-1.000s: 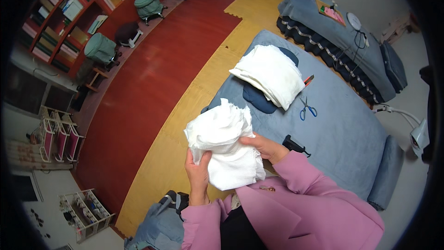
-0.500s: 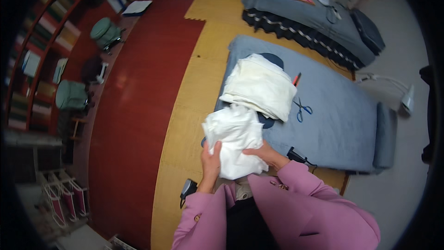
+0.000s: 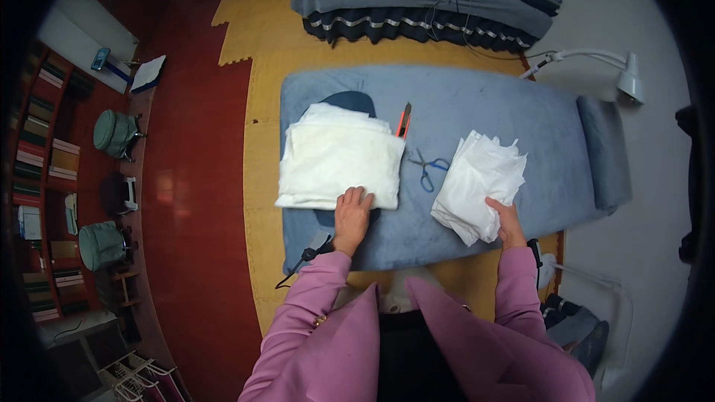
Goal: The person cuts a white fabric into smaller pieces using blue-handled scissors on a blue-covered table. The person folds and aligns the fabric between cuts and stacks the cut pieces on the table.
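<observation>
A thick stack of folded cream-white cloth point(image 3: 339, 155) lies on the left part of the blue-grey covered bed. My left hand point(image 3: 351, 217) rests on its near edge, fingers laid over the top layer. To the right, a smaller bundle of thin white cloth point(image 3: 477, 179) with ragged edges is gripped at its near right side by my right hand point(image 3: 509, 222). Between the two lie blue-handled scissors point(image 3: 427, 169), blades spread, and a red box cutter point(image 3: 404, 120) just beyond. Part of a dark blue pad point(image 3: 350, 102) shows from under the stack.
The bed cover point(image 3: 547, 160) ends at a bolster point(image 3: 605, 150) on the right. A black clip-like device with a cable point(image 3: 309, 249) sits at the near left edge. Beyond stand a second bed point(image 3: 417, 0) and a white lamp point(image 3: 629, 78); green stools point(image 3: 115, 132) are at left.
The thin white bundle has moved from between both hands to the right side of the bed, now in my right hand alone. My left hand has let go and moved onto the stack.
</observation>
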`<act>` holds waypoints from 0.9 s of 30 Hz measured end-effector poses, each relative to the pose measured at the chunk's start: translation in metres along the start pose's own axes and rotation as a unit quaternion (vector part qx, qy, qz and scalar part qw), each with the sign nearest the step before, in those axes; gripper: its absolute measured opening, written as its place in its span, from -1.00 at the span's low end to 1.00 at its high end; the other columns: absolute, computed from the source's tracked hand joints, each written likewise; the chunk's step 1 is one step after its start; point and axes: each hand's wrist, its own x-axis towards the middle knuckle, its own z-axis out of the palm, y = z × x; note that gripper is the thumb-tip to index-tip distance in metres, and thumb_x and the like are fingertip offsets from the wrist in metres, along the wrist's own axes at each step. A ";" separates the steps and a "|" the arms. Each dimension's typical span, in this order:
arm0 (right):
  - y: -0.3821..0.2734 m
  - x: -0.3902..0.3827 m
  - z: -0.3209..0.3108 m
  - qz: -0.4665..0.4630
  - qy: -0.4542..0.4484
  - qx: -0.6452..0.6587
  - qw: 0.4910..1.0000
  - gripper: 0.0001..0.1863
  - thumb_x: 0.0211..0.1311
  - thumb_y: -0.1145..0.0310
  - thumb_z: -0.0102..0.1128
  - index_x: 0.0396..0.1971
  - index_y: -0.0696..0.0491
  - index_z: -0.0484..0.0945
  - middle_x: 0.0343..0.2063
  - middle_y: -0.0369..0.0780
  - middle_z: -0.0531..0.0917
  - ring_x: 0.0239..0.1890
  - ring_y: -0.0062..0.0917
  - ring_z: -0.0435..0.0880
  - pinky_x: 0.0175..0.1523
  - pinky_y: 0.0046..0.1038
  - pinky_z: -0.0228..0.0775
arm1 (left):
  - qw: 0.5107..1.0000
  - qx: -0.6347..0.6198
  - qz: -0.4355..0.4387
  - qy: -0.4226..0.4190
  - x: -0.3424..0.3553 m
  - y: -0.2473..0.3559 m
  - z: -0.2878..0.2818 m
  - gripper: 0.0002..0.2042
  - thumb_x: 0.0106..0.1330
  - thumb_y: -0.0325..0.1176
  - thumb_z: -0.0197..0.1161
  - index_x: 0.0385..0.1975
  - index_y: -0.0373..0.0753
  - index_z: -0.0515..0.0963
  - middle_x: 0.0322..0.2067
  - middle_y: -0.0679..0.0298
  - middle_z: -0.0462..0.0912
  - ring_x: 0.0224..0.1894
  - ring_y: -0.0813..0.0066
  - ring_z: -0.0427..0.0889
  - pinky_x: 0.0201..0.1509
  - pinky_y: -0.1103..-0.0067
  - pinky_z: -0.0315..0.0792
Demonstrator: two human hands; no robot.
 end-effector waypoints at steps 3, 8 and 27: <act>-0.033 0.078 -0.030 -0.021 -0.012 -0.002 1.000 -0.22 0.03 0.48 0.45 0.29 0.20 0.30 0.09 -0.07 0.57 0.08 -0.26 0.61 0.14 -0.28 0.50 | 0.997 0.056 -0.004 -0.047 0.016 -0.007 0.020 -0.73 -0.02 -0.41 0.32 -0.25 -0.09 0.63 -0.13 0.25 0.55 0.01 0.21 0.47 0.00 0.34 0.35; -0.059 0.194 -0.060 -0.198 0.247 -0.254 0.914 -0.25 0.12 0.35 0.46 0.28 0.23 0.30 0.19 -0.07 0.48 0.22 -0.33 0.48 0.26 -0.38 0.33 | 0.993 -0.004 -0.119 -0.023 0.032 -0.011 0.018 -0.84 0.12 -0.39 0.31 -0.29 -0.18 0.68 -0.26 0.19 0.64 -0.12 0.22 0.55 -0.05 0.36 0.40; -0.125 -0.018 0.193 -0.363 -0.462 -0.188 0.787 -0.75 -0.06 0.54 0.34 -0.28 0.14 0.66 -0.48 -0.12 0.70 -0.44 -0.45 0.71 -0.31 -0.49 0.48 | 0.989 0.117 -0.033 0.082 0.088 0.080 -0.192 -0.72 -0.04 -0.44 0.42 -0.26 -0.21 0.63 -0.33 0.21 0.66 -0.22 0.23 0.59 0.06 0.28 0.32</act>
